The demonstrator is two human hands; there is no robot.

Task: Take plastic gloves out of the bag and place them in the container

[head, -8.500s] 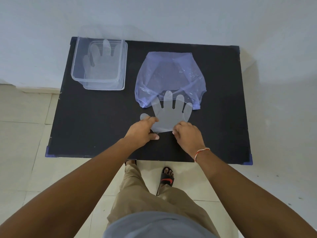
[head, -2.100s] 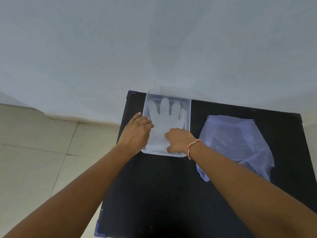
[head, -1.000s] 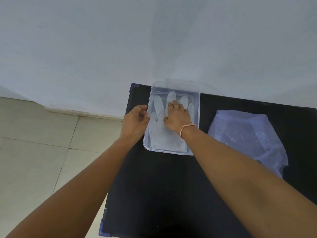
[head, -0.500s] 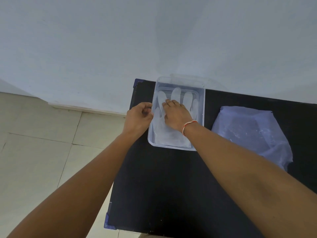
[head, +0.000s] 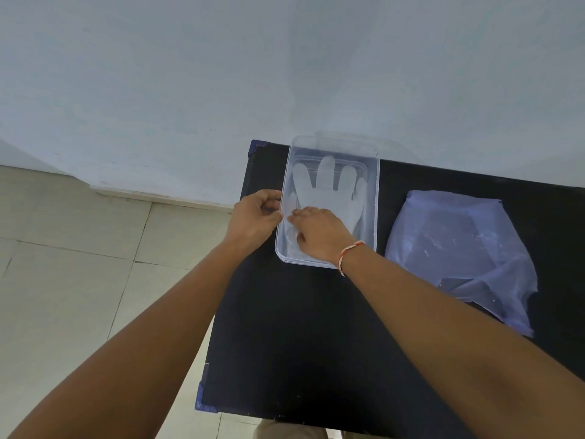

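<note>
A clear plastic container [head: 377, 198] stands at the back left of the black table [head: 304, 337]. Translucent plastic gloves [head: 329, 188] lie flat inside it, fingers pointing toward the wall. My right hand [head: 319, 236] is inside the container, its fingers laid flat on the gloves near the thumb and cuff. My left hand [head: 256, 217] is at the container's left rim, fingers curled and pinching it. The bluish plastic bag [head: 459, 248] lies flattened to the right of the container, apart from both hands.
The table's left edge [head: 221, 312] runs just beside my left forearm, with tiled floor [head: 79, 280] beyond it. A pale wall [head: 285, 74] rises directly behind the container. Bare black tabletop lies in front of the container and bag.
My right hand has slid back from the glove's fingers toward its cuff and thumb side, uncovering the fingers. My left hand has stayed on the container's left rim.
</note>
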